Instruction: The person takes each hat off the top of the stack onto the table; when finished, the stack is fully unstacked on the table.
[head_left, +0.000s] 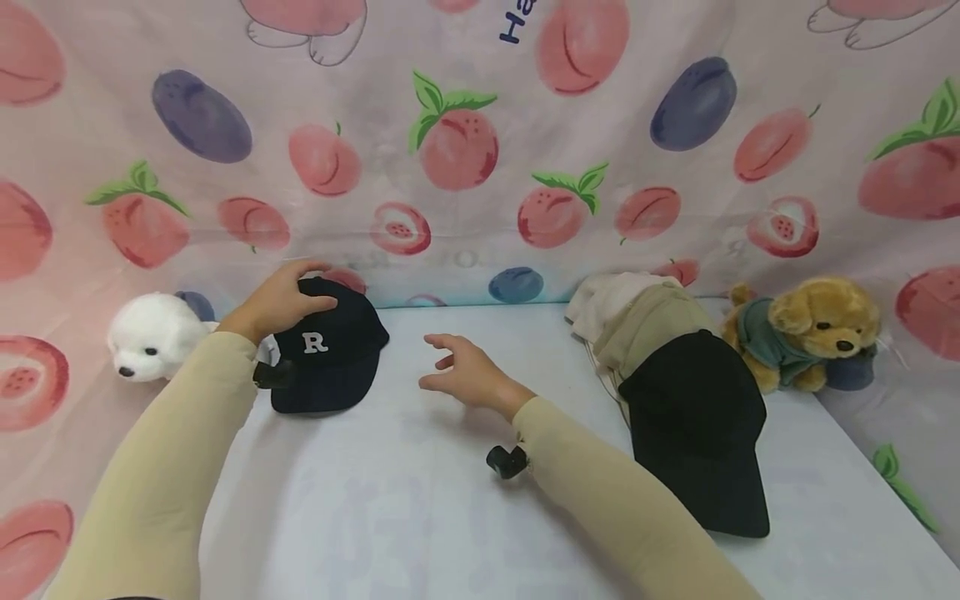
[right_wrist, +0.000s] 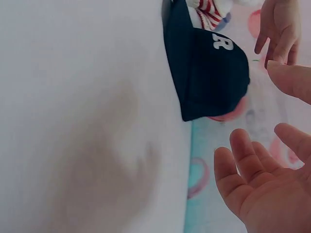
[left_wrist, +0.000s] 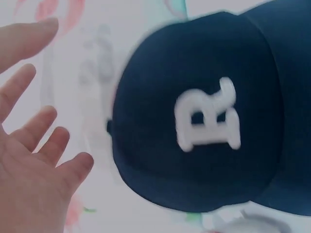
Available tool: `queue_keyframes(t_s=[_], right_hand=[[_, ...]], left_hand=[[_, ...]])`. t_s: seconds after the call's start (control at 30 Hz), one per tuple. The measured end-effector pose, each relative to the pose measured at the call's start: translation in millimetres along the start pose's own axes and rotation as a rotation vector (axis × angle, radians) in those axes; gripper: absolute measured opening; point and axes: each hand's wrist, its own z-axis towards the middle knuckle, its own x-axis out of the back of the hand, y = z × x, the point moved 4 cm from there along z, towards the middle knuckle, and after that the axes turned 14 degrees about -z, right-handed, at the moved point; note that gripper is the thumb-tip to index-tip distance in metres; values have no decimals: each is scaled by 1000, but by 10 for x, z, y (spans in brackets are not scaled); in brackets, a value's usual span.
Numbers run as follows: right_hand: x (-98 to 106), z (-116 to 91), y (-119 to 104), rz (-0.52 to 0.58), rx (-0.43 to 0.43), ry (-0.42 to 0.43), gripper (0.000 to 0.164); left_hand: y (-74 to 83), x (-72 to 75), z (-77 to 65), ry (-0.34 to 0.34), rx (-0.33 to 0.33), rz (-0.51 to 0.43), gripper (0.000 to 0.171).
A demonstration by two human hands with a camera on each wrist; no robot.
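Note:
A dark navy baseball cap (head_left: 337, 350) with a white letter R stands on the white table at the left, its brim toward the front. My left hand (head_left: 281, 300) is above the crown with fingers spread; the left wrist view shows a gap between that hand (left_wrist: 39, 145) and the cap (left_wrist: 155, 121). Right of the cap, my right hand (head_left: 472, 375) hovers over the table with its fingers apart and nothing in them. The right wrist view shows this hand (right_wrist: 262, 179) with its palm visible and the cap (right_wrist: 218, 73) beyond it.
At the right lies an overlapping row of caps: a black cap (head_left: 697, 425) in front, a khaki cap (head_left: 652, 321) and a pale cap (head_left: 607, 300) behind. A white plush toy (head_left: 153, 333) sits at far left, a brown plush dog (head_left: 810, 329) at far right. A fruit-print curtain (head_left: 337, 233) hangs behind.

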Motion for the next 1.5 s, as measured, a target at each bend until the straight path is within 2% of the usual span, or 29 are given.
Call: queue_keyframes(t_s=[0.23,0.37,0.5,0.8,0.93,1.2,1.5], right_hand=[[294,-209,62,-64,29,18,72],[524,-362,134,-80,75,47,69],[738,-568,263,-88,104,82,67],[1090,-1084,552,-75,122,171,66],[1235,-1355,660,-127,115,240,65],[1400,-1904,752,-232,86,356,63],[1460,-2312,990,-317,11,442,59]], left_hand=[[263,-239,0,-17,-81,-13,68],[426,-439,-16,-47,-74,-26,69],[576,-700,-18,-99,-88,-59,69],[900,-1333,-88,-210,-184,-189,63],[1037,-1623,-114,-251,-213,-213,64],[1228,-2095,-144,-315,-254,-271,62],[1467,-2574,-158,-387,-299,-329,59]])
